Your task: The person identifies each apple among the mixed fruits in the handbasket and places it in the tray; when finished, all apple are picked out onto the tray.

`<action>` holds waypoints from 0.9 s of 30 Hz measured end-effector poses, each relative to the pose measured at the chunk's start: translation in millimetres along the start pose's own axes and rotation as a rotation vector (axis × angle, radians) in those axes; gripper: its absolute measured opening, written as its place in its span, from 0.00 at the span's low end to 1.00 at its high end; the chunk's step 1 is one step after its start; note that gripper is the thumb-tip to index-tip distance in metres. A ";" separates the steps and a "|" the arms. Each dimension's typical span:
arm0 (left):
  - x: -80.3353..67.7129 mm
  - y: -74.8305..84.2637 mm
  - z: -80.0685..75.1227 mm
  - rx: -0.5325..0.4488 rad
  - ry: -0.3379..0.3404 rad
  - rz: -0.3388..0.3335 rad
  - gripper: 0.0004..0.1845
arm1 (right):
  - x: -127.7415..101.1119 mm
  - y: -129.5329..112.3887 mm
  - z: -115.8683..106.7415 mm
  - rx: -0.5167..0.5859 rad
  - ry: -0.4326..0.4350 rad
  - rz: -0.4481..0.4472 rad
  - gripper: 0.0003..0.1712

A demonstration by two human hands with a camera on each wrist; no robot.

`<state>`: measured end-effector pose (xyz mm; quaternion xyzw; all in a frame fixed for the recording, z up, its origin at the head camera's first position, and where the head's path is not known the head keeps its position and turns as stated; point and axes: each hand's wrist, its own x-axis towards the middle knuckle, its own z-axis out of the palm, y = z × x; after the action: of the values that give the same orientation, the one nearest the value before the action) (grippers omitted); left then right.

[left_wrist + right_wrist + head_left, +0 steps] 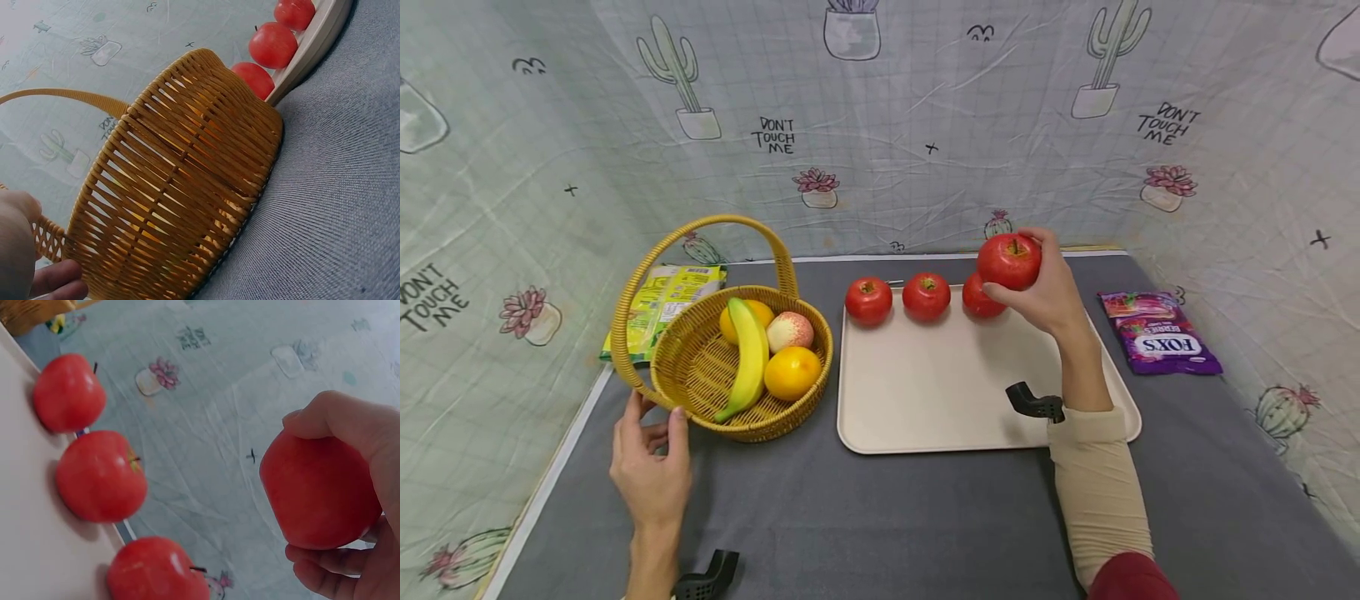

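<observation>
My right hand (1043, 292) holds a red apple (1009, 260) raised over the far right of the beige tray (940, 408), thumb on one side and fingers on the other. Along the tray's far edge sit three more red apples, the left one (868, 301), the middle one (927, 297) and the right one (976, 298), partly covered by the held apple. At the left, my left hand (651, 458) grips the wicker basket (181, 162) where its handle (627, 333) meets the rim. Inside the basket lie a banana (748, 354), a peach (790, 332) and two orange fruits, the nearer orange (792, 373) in full view.
A yellow-green packet (677, 287) lies behind the basket. Right of the tray is a purple Fox's candy bag (1165, 333). Printed cloth (887, 150) hangs around the back and sides of the grey tabletop (865, 525).
</observation>
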<state>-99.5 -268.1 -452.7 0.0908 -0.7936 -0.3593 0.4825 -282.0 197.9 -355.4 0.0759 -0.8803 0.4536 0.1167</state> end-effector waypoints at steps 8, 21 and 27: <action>2.9 33.0 -3.5 -0.032 0.014 0.001 0.29 | 2.7 25.9 -14.2 -0.024 0.087 0.061 0.52; 2.7 30.7 -3.0 -0.026 0.012 0.006 0.30 | 7.0 78.4 -15.7 -0.145 0.074 0.174 0.53; 1.6 21.8 -1.7 -0.022 0.014 0.011 0.31 | 8.1 97.2 -10.3 -0.156 0.059 0.209 0.54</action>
<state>-94.5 -253.9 -436.8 0.0837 -0.7867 -0.3646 0.4910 -311.6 262.1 -423.3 -0.0389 -0.9122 0.3954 0.1003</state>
